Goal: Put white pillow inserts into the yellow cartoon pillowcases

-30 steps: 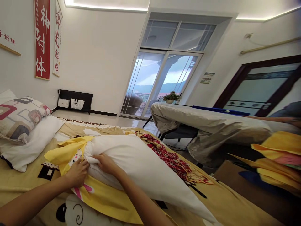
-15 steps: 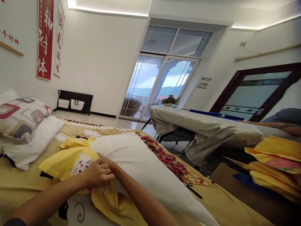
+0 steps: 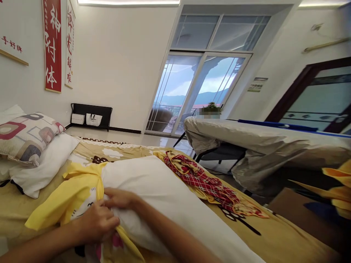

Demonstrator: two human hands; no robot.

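Note:
A long white pillow (image 3: 164, 197) lies across the bed, one end inside a yellow pillowcase (image 3: 74, 190) with a cartoon cat print. My left hand (image 3: 97, 223) is closed on the bunched edge of the yellow pillowcase at the pillow's end. My right hand (image 3: 120, 199) rests on the white pillow right beside it, fingers curled and pinching the pillow's fabric where the case opens. Both forearms reach in from the bottom edge.
The bed has a tan cartoon-print sheet (image 3: 274, 237). A patterned pillow (image 3: 24, 137) and a white pillow (image 3: 44, 162) lie at the left. A red plaid cloth (image 3: 205, 180) lies beyond the pillow. A covered table (image 3: 260, 140) stands right, glass doors (image 3: 192, 95) behind.
The view has tilted slightly. My left hand has moved lower and nearer, drawing the yellow pillowcase edge along the pillow's end; my right hand stays on the white pillow.

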